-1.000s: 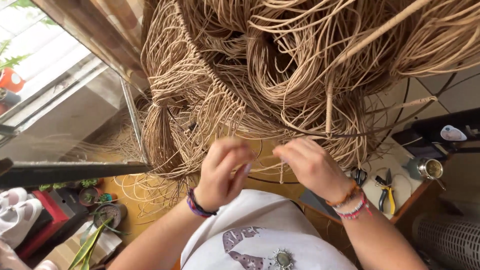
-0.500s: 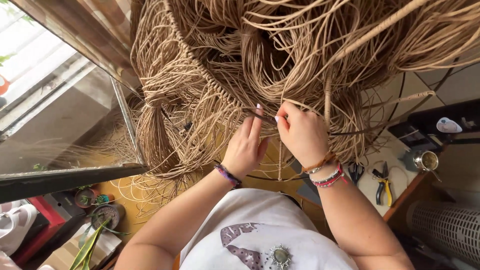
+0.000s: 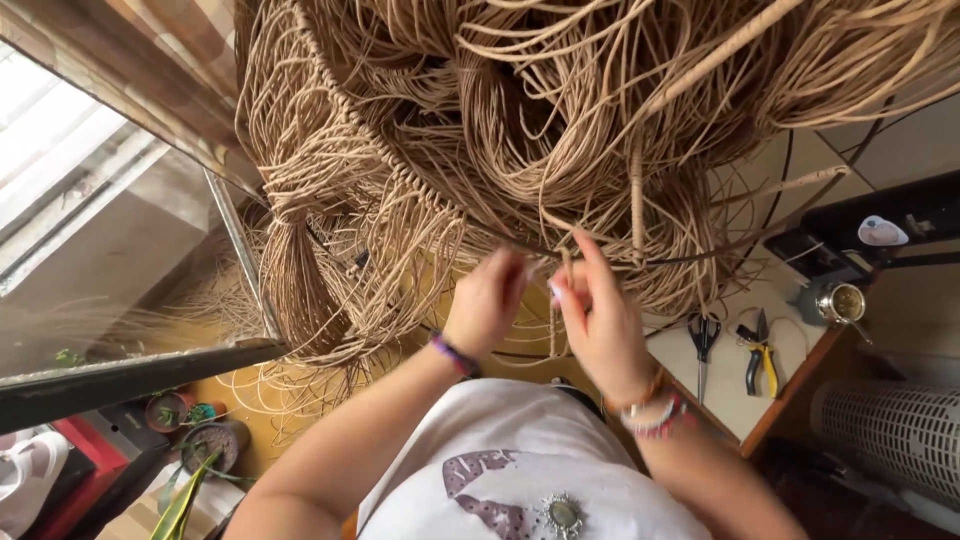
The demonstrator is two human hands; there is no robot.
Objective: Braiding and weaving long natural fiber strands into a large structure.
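Two hands up in the cords, left hand [image 3: 487, 305] and right hand [image 3: 600, 318]. One big hanging mass of tan cord [image 3: 520, 130], strands too many to count. One pair of scissors [image 3: 703, 340], one pair of yellow-handled pliers [image 3: 757, 358], two small potted plants [image 3: 185, 428].

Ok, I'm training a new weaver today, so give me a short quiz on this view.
1. True or false: both hands are at the cords.
2. Which tool has yellow handles: the scissors or the pliers?
3. What stands lower left, by the glass pane?

Key: 1 true. 2 pliers. 3 potted plants.
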